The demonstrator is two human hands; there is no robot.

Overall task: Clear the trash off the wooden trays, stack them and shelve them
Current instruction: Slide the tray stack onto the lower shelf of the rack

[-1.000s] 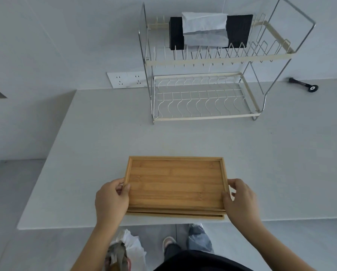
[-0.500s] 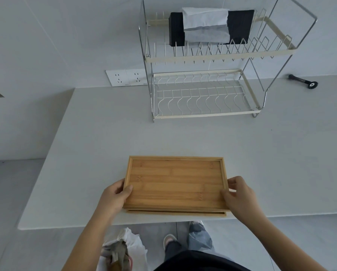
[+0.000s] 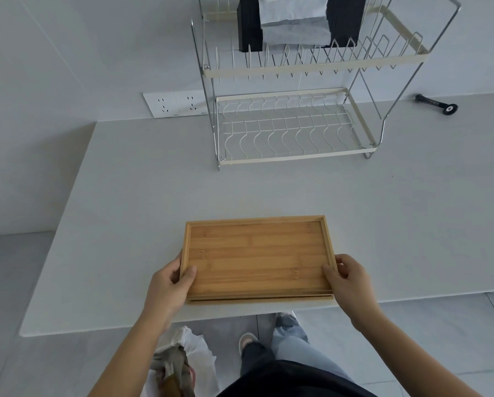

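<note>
Two bamboo trays are stacked near the front edge of the pale counter (image 3: 131, 196); the upper wooden tray (image 3: 256, 256) is bare inside, and only the front rim of the lower tray (image 3: 261, 300) shows beneath it. My left hand (image 3: 170, 282) grips the stack's left end, thumb over the rim. My right hand (image 3: 347, 277) grips the right end the same way. A two-tier wire dish rack (image 3: 294, 138) stands at the back of the counter; its lower shelf holds nothing.
The rack's top shelf holds a black box with white tissue (image 3: 294, 24). A small black tool (image 3: 437, 104) lies at the back right. A wall socket (image 3: 174, 104) sits left of the rack. A white trash bag (image 3: 180, 359) is on the floor by my feet.
The stack has shifted slightly forward, away from me, and looks raised a little. Both hands kept their grip on its ends, and my view has moved closer to the rack.
</note>
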